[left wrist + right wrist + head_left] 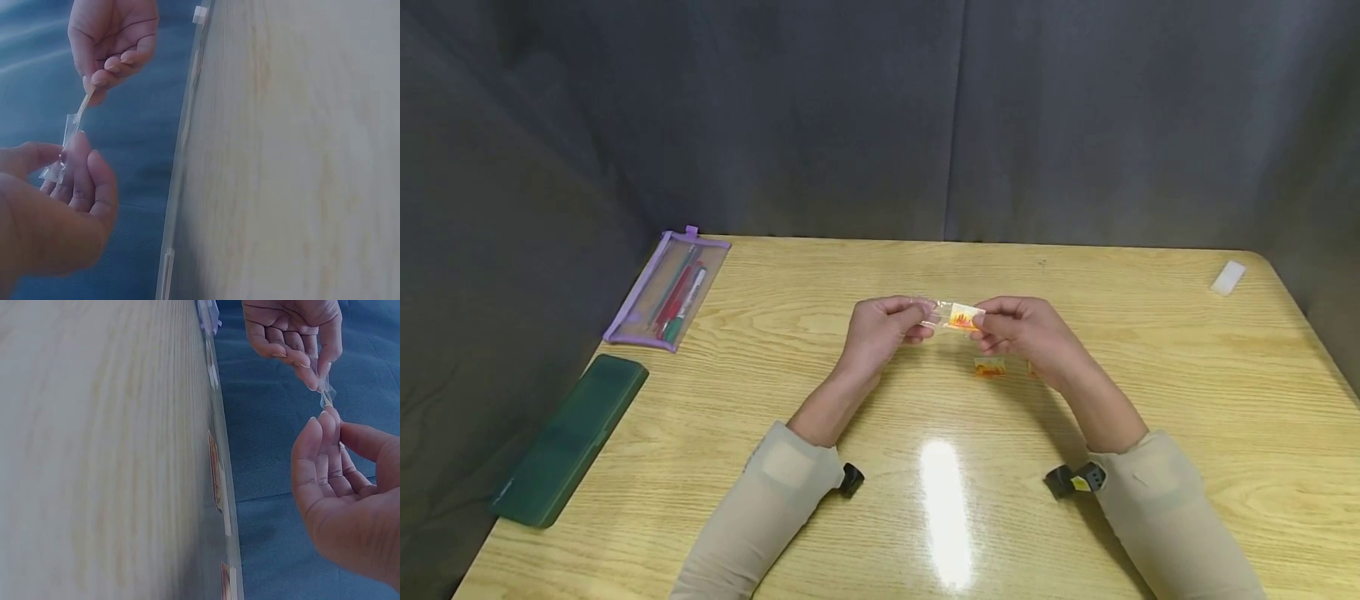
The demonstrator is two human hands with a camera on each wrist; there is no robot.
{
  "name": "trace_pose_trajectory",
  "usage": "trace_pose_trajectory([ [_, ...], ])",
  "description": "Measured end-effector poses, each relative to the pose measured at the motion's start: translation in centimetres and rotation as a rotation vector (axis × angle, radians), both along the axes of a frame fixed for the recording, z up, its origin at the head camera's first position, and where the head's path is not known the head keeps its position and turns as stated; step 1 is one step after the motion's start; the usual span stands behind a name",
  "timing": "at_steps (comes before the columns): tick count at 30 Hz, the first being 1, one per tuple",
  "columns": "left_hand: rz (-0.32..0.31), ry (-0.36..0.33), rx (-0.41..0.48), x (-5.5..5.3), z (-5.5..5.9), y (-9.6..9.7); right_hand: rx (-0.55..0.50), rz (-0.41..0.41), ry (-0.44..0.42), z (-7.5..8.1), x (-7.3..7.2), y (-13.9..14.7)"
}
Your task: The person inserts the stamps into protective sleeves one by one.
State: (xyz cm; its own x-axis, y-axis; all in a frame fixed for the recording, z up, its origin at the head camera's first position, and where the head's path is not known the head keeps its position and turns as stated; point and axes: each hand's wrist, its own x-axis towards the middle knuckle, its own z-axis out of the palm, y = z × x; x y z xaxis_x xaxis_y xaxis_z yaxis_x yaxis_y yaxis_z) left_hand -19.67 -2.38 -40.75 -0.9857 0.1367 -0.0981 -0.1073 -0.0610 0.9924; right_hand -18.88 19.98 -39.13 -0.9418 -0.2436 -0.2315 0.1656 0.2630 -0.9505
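Over the middle of the table both hands hold a small piece between them. My left hand (886, 329) pinches a clear plastic sleeve (937, 312) between thumb and fingers. With thumb and forefinger, my right hand (1030, 332) pinches a small card (964, 317) printed in orange and yellow on white. The card's left end meets the sleeve, and in the left wrist view the card (86, 103) slants down into line with the plastic (70, 128). Below the right hand, a similar small orange printed piece (990, 367) lies on the table; another (1032, 369) is mostly hidden by that hand.
At the left of the table (775, 400) lies a purple-edged mesh pencil pouch (638, 287) with several pens inside. A dark green pencil case (571, 442) is nearer, along the left edge. A white block (1228, 277) sits at the far right corner. Dark curtains (865, 125) hang behind.
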Motion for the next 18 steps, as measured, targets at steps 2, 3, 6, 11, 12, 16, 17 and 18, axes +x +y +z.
trace_pose_trajectory([
  [2, -0.007, 0.000, -0.004, 0.03, 0.03, -0.03, -0.004, -0.003, -0.001, -0.02, -0.01, 0.01],
  [3, -0.010, 0.001, -0.006, 0.03, 0.01, -0.04, -0.009, -0.004, -0.002, -0.02, 0.00, 0.01],
  [6, -0.010, 0.006, -0.019, 0.06, -0.05, -0.12, -0.016, -0.005, -0.004, -0.02, -0.02, -0.03],
  [11, 0.003, 0.012, -0.055, 0.03, -0.06, -0.11, -0.004, 0.008, -0.005, 0.11, 0.01, -0.07],
  [12, 0.004, 0.013, -0.062, 0.05, -0.03, -0.11, -0.002, 0.011, -0.005, 0.14, 0.02, -0.05],
  [16, 0.006, 0.026, -0.063, 0.08, 0.00, -0.14, 0.000, 0.013, -0.002, 0.22, 0.04, 0.02],
  [17, 0.010, 0.029, -0.061, 0.07, 0.02, -0.15, -0.001, 0.014, -0.002, 0.24, 0.04, 0.02],
  [18, 0.012, 0.033, -0.060, 0.08, 0.02, -0.16, -0.002, 0.015, -0.002, 0.24, 0.04, 0.02],
])
